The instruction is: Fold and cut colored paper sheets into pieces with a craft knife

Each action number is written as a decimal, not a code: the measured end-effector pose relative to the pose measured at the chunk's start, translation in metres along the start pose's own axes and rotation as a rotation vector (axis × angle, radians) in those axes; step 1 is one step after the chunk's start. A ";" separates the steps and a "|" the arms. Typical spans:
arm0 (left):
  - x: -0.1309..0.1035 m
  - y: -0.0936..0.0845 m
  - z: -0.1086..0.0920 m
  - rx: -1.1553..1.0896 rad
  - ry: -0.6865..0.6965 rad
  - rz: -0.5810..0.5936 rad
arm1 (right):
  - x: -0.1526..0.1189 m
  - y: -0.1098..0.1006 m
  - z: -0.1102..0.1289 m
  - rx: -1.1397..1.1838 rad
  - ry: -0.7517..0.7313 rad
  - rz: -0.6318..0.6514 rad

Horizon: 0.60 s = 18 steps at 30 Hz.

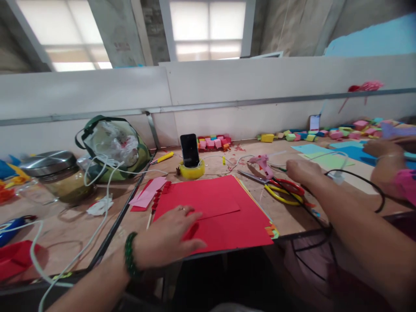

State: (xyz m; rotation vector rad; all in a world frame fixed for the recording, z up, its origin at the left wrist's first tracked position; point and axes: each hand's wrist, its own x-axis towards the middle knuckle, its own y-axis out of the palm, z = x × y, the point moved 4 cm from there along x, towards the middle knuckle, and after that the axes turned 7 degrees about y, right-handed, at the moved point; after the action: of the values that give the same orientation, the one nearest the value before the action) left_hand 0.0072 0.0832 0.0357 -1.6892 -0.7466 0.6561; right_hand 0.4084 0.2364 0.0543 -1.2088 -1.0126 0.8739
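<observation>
My left hand, with a green bead bracelet at the wrist, lies fingers apart over large red paper. Its fingers touch the edge of a smaller red sheet on top. My right hand is curled at the right, its fingers round something I cannot make out, near a thin cord. Just left of it rests a pink glue gun. Scissors with red handles and a pair with yellow handles lie below it. Pink paper strips lie left of the red paper.
A phone stands in a yellow roll. At left are a green bag, a glass jar and white cables. Folded paper pieces line the wall. Another person's hands work over coloured paper at far right. Black cable hangs under my right arm.
</observation>
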 end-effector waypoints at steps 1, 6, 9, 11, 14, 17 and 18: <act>0.010 -0.004 0.006 -0.006 0.032 -0.008 | -0.008 -0.004 -0.004 -0.040 0.029 0.053; 0.078 -0.006 0.052 0.037 -0.058 -0.049 | -0.068 -0.025 -0.029 -0.063 0.092 0.094; 0.110 0.001 0.076 0.036 -0.146 0.015 | -0.114 -0.029 -0.035 0.211 -0.142 -0.069; 0.124 0.002 0.086 0.011 -0.158 0.057 | -0.141 -0.024 -0.039 0.423 -0.264 -0.116; 0.135 0.000 0.094 -0.050 -0.147 0.089 | -0.168 -0.012 -0.044 0.531 -0.241 -0.148; 0.140 0.000 0.098 -0.123 -0.131 0.080 | -0.180 -0.002 -0.042 0.548 -0.243 -0.161; 0.141 0.000 0.098 -0.150 -0.119 0.071 | -0.182 0.000 -0.041 0.541 -0.246 -0.173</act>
State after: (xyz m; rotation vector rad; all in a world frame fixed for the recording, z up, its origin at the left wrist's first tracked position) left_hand 0.0247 0.2512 0.0069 -1.8323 -0.8404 0.7718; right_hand 0.3883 0.0539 0.0249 -0.5596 -0.9723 1.0879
